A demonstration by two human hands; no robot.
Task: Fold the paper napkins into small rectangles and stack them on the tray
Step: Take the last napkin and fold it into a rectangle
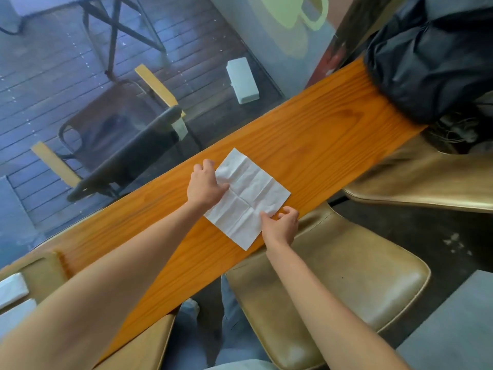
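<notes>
At the lower left corner the tray (pixel 32 273) is cut off by the frame edge, only part of its tan rim and two white folded napkins (pixel 12 289) showing. A white, creased paper napkin (pixel 248 193) lies unfolded and flat on the narrow, orange wood-grain surface (pixel 306 145). The left hand (pixel 204 184) presses on its left edge with fingers curled, while the right hand (pixel 281 222) pinches its near edge; the fingertips are hard to make out.
</notes>
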